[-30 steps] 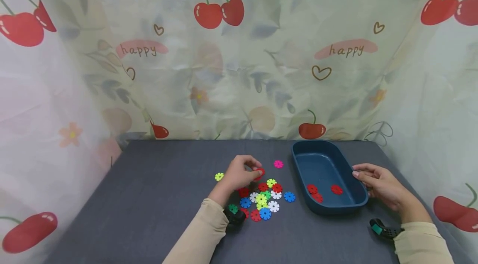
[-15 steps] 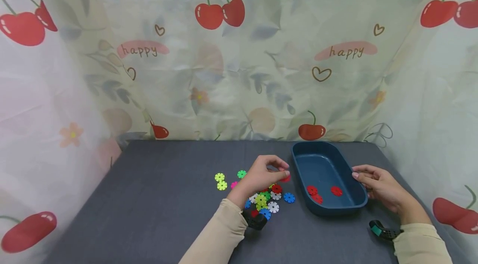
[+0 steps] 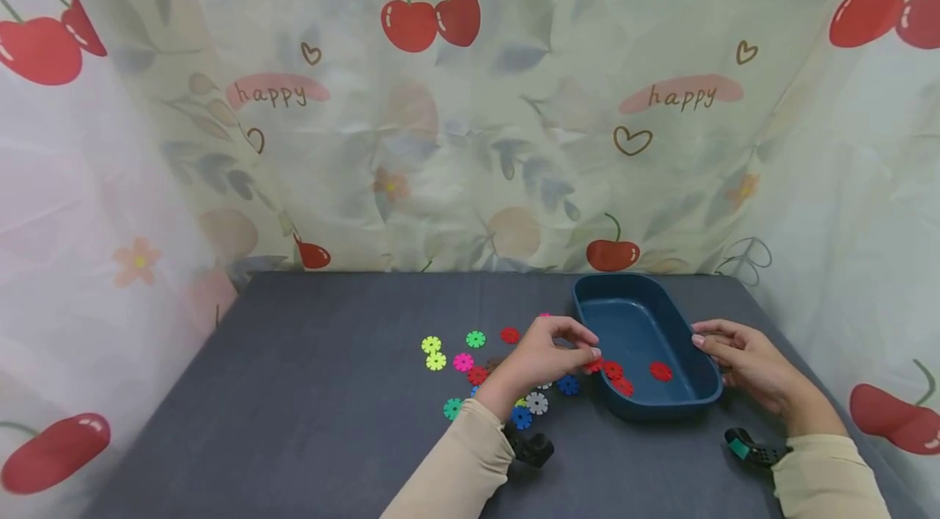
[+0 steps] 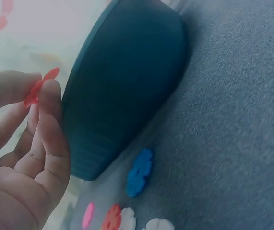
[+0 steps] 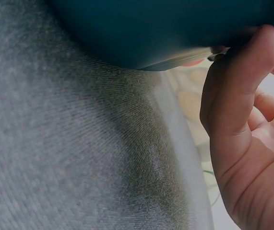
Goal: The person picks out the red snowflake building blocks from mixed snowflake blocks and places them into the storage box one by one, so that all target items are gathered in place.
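My left hand (image 3: 542, 357) pinches a red snowflake disc (image 4: 52, 74) between thumb and fingertips, at the left rim of a dark blue tray (image 3: 646, 323). In the left wrist view the disc is beside the tray's outer wall (image 4: 127, 72). My right hand (image 3: 756, 368) holds the tray's right rim, its thumb (image 5: 264, 48) against the side. Several red discs (image 3: 661, 372) lie inside the tray. Left of it, a loose pile of discs is spread out, among them a blue disc (image 3: 568, 385), a white disc (image 3: 537, 403) and a pink disc (image 3: 463, 361). My left hand and forearm hide part of the pile.
The dark grey tabletop (image 3: 308, 388) stretches to a printed cloth backdrop (image 3: 470, 176), with cloth on both sides. Two yellow discs (image 3: 436, 361) and a green disc (image 3: 476, 339) lie at the pile's left. A black strap (image 3: 756, 450) is on the right wrist.
My left hand has carried the red disc rightward from above the pile to the tray's left rim, uncovering discs behind it. My right hand has stayed at the tray.
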The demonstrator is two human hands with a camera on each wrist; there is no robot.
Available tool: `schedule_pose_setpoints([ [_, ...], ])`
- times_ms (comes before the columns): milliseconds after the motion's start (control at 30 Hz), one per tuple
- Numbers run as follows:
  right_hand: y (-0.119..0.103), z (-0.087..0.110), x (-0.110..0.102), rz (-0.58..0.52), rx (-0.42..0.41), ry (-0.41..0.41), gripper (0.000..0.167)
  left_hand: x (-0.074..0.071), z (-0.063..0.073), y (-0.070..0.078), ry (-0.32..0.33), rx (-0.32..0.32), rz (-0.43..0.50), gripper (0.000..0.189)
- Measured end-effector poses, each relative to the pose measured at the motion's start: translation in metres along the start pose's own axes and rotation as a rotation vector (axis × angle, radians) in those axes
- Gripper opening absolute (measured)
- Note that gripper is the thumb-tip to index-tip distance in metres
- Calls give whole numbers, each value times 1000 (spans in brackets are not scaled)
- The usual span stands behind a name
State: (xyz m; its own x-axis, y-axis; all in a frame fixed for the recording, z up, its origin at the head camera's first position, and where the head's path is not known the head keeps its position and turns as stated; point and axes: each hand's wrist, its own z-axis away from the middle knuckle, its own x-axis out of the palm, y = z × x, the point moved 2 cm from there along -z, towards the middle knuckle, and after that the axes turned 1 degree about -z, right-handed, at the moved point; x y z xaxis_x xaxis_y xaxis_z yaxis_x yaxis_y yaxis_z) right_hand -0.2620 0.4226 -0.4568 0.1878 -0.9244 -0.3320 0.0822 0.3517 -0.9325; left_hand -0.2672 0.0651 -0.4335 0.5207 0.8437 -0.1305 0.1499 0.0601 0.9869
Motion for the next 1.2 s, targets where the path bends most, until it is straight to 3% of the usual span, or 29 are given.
schedule_pose_setpoints([
  [433,0,-1,0,-21,6,-1,35,3,-1,-2,-29,-2,5,15],
  [700,2,-2,0,-22,20,4,38,-2,0,-1,-39,-6,53,14],
  [900,2,-2,1,-28,26,3,40,-11,0,-1,8,-12,24,17],
  [1200,-1,-1,1,-27,13,-1,41,-42,3,-1,142,-8,-5,21],
])
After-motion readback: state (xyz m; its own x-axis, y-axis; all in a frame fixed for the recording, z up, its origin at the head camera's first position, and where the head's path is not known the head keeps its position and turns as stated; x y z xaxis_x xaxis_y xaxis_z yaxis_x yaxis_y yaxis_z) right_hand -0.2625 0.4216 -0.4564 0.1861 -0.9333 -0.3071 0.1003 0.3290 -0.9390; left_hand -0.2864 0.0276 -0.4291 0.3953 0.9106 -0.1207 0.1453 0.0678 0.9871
